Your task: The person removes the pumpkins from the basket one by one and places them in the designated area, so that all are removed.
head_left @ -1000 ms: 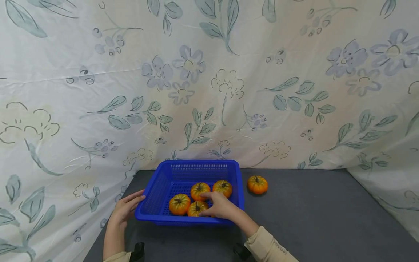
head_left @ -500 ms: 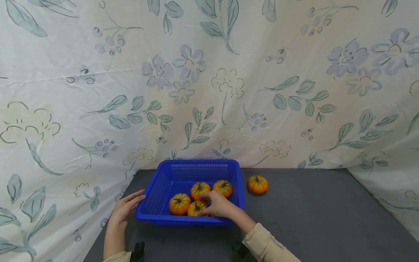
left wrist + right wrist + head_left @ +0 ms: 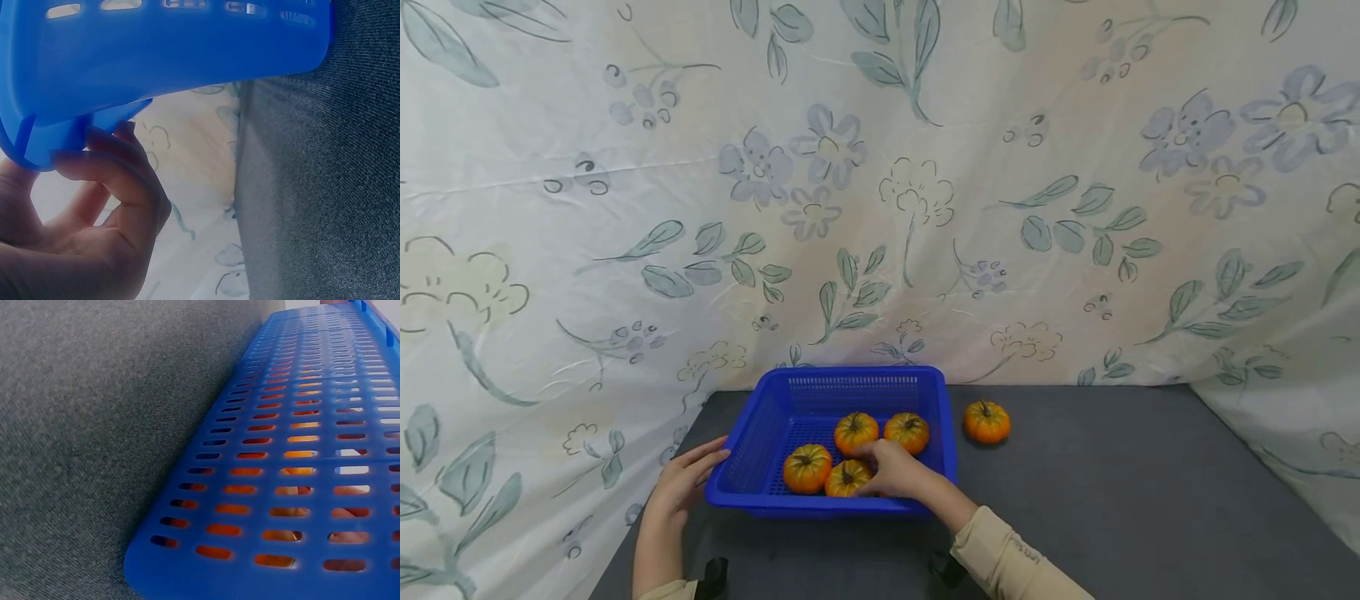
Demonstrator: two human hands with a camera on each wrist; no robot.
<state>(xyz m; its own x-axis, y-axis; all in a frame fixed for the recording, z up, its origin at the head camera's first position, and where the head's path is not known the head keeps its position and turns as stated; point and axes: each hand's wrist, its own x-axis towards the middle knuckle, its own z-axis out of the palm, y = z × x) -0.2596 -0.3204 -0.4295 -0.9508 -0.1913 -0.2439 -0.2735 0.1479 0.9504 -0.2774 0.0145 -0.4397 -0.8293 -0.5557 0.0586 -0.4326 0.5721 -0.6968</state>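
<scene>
A blue plastic basket [image 3: 752,502] stands on the dark table, with several small orange pumpkins in it. My left hand [image 3: 679,487] grips the basket's left rim; in the left wrist view its fingers [image 3: 106,172] curl under that rim. Over the basket's front right, my right hand [image 3: 898,473] holds the front pumpkin [image 3: 847,479] by its right side, thumb in front and fingers behind. My palm may cover more of what lies under it. Beside this pumpkin sit a left pumpkin [image 3: 807,468], a back pumpkin [image 3: 855,432] and a right pumpkin [image 3: 907,431].
One more pumpkin [image 3: 987,422] lies on the table [image 3: 1097,483], just right of the basket. A floral cloth [image 3: 970,208] hangs behind the table and along its sides. In the right wrist view, the slotted basket wall [image 3: 262,462] partly screens orange shapes and fingers.
The right hand has drawn its thumb and fingers slightly leftward over the front pumpkin. The basket, the left hand and the other pumpkins keep their places; the view shifts a little.
</scene>
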